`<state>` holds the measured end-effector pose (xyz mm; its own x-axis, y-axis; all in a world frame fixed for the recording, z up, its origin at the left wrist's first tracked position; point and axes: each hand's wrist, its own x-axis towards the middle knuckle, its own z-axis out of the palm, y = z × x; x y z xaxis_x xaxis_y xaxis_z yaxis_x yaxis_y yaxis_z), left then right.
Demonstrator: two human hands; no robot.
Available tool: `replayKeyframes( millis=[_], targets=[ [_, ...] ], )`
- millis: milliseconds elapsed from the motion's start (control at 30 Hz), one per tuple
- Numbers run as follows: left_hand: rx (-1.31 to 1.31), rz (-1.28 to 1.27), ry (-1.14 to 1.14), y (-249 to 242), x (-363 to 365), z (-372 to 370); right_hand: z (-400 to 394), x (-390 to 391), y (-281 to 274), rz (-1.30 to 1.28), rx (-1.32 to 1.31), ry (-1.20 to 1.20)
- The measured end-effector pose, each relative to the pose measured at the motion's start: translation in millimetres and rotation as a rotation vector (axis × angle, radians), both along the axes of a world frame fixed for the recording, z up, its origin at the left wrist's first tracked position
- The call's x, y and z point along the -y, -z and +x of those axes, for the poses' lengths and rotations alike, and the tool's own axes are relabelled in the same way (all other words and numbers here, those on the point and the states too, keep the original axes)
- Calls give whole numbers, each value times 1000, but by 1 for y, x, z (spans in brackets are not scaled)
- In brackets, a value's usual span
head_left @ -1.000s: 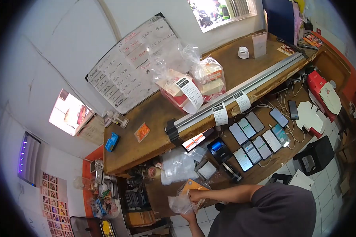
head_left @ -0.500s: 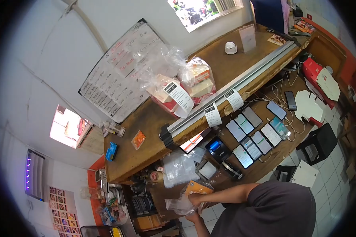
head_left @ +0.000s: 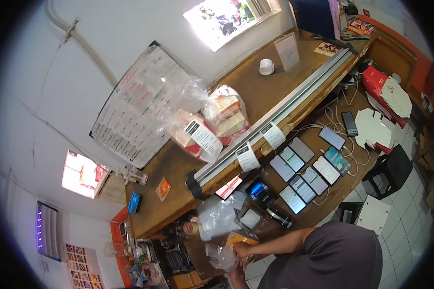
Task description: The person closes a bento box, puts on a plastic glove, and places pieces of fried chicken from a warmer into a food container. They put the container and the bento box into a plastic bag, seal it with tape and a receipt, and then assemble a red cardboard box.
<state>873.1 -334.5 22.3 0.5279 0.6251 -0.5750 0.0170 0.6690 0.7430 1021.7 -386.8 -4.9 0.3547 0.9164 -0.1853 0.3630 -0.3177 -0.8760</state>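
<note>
A clear plastic bag (head_left: 222, 258) hangs crumpled at my hands near the table's front edge. My right hand (head_left: 241, 249) is closed on the bag's gathered upper part, its fingers pressed together. Just below it, my left hand (head_left: 237, 275) is closed at the bag's side, with its fingertips partly hidden. An orange packet (head_left: 240, 238) shows right behind my right hand and overlaps the bag in this view. More flat clear plastic bags (head_left: 217, 217) lie in a pile on the lower table, beyond my hands.
Several phones (head_left: 305, 188) lie in rows beside a black label printer (head_left: 261, 191). On the raised counter (head_left: 147, 207) stand tied bags of boxes (head_left: 196, 135) with printed receipts. A black stool (head_left: 389, 171) stands at the right, among cables (head_left: 357, 154).
The view has shifted slightly. The clear bag is bunched closer around my hands, and less of the orange packet shows.
</note>
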Motion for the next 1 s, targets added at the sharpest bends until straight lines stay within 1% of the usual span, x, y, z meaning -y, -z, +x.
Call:
replayKeyframes(
  millis=[33, 67, 133, 167, 233, 433, 733, 767, 833, 867, 900, 933, 967, 1000],
  targets=[
    [66, -27, -45, 1, 4, 10, 10, 2, -2, 4, 3, -36],
    [71, -29, -30, 7, 4, 15, 18, 5, -3, 2, 8, -21],
    [-41, 98, -82, 18, 7, 14, 23, 11, -8, -77, -194, -85],
    [-40, 106, -77, 18, 11, 12, 25, 11, -10, -76, -233, -94],
    [151, 212, -31, 17, 18, 17, 32, 13, -11, -35, -252, -89],
    [-37, 278, -63, 13, 29, 35, 47, 15, -1, 31, -334, -85],
    [-128, 327, -103, 8, 26, 36, 55, 17, 2, 81, -484, -82],
    [-116, 338, -109, 8, 26, 40, 56, 16, 2, 83, -501, -77],
    [116, 283, -187, -4, 36, 49, 61, 21, -4, 69, -541, -111],
    [35, 275, -218, 21, 26, 34, 61, 25, -9, 39, -553, -154],
    [-36, 304, -261, 15, 32, 36, 54, 31, -12, -9, -558, -253],
    [-66, 329, -250, 6, 36, 42, 62, 29, -18, 22, -557, -199],
    [-38, 333, -172, -9, 40, 49, 59, 27, -16, 55, -556, -125],
    [-171, 330, -244, 17, 32, 32, 45, 19, 9, 36, -639, -91]
  ],
)
